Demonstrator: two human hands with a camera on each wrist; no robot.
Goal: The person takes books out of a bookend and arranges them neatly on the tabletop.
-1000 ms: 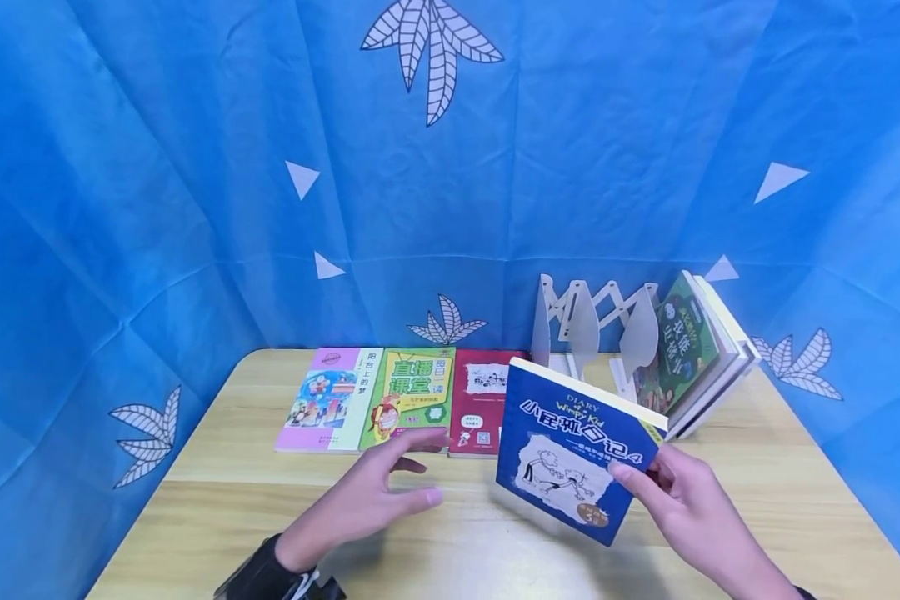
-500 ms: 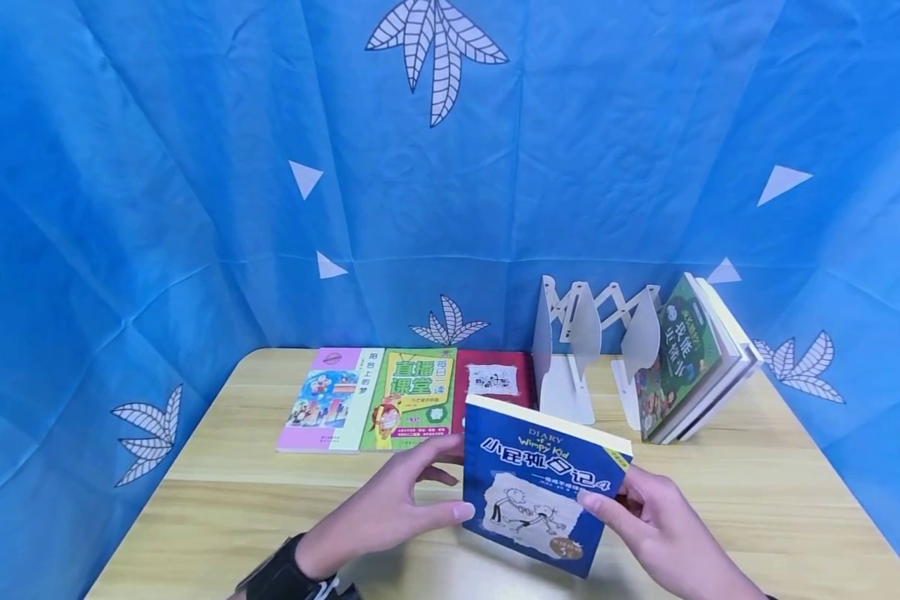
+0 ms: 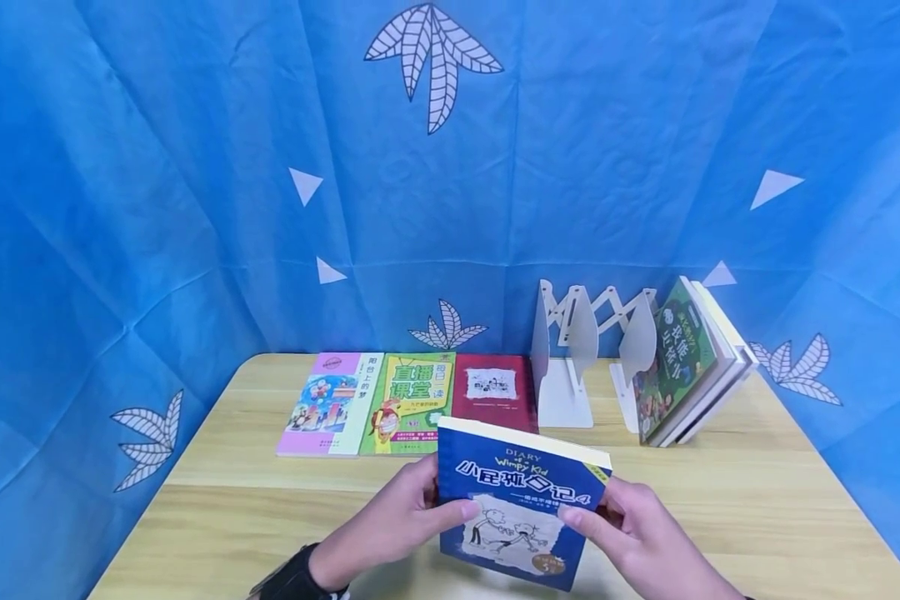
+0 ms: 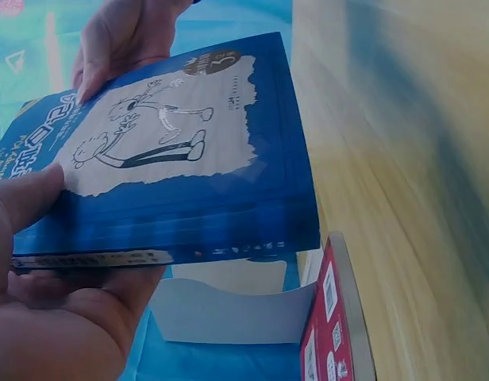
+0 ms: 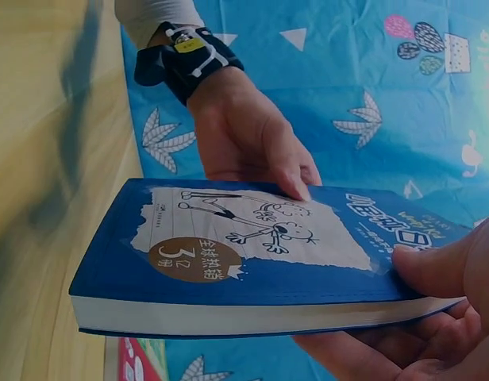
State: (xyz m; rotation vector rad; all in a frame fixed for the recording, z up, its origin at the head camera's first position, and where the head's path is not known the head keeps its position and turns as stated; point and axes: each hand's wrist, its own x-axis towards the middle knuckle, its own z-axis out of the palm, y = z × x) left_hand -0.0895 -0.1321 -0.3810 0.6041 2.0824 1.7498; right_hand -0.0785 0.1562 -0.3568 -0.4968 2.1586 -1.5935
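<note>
Both hands hold a thick blue paperback book (image 3: 517, 521) above the near part of the table, its front cover turned up toward the head camera. On the spine side, the left hand (image 3: 393, 521) grips it with the thumb on the cover and the fingers beneath, as the left wrist view shows. Opposite, the right hand (image 3: 641, 533) pinches the page-edge side, thumb on the cover (image 5: 308, 238) and fingers under the book. The book is tilted, its top edge of pages showing. Behind it lies a red book (image 3: 495, 392), partly hidden by the blue one.
A green-yellow book (image 3: 412, 404) and a pink book (image 3: 322, 404) lie flat left of the red one. A white folding bookend rack (image 3: 570, 392) stands at the back right. Several books, a green one (image 3: 675, 358) foremost, lean at its right end. A blue curtain (image 3: 450, 167) hangs behind the table.
The right hand has brought the blue book left and nearer. The left hand, earlier apart from it with fingers spread, now grips its spine side.
</note>
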